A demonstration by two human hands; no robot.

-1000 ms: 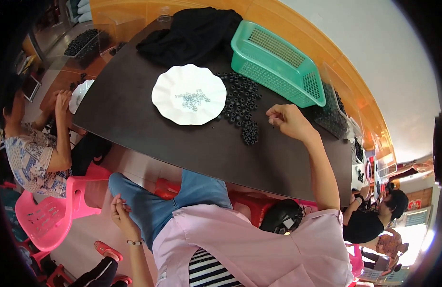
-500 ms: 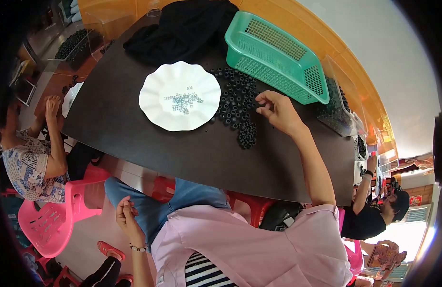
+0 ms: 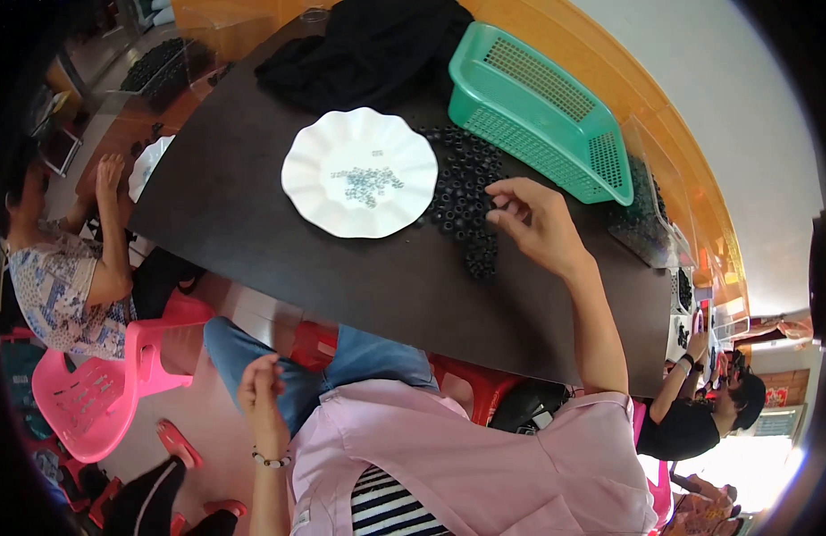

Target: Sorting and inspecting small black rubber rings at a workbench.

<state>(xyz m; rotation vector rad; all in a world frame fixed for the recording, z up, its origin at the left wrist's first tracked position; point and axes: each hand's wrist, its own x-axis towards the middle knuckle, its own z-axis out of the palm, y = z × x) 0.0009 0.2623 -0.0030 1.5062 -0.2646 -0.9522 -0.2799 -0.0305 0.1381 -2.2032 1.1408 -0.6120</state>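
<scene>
Over the right edge of a pile of small black rings [image 3: 466, 183], my right hand [image 3: 540, 221] hovers with thumb and forefinger apart. Its other fingers are curled, and I see nothing between the fingertips. My left hand [image 3: 261, 389] is held above my lap, below the table's front edge. Its fingers are closed together, and whatever they hold, if anything, is too small to make out. Left of the rings lies a white scalloped plate [image 3: 310, 170] with a cluster of tiny clear or pale-blue pieces [image 3: 368, 185] in its middle.
A green perforated basket [image 3: 529, 147] stands behind the rings, with a clear bin of dark pieces [image 3: 645, 214] to its right. Black cloth [image 3: 359, 58] lies at the table's back. One person [image 3: 73, 277] sits at the left beside a pink chair [image 3: 91, 402]; another [image 3: 699, 415] works at far right.
The whole view has shifted, so the table's things sit further right. My left hand has risen slightly, its fingers still closed. My right hand stays by the black rings.
</scene>
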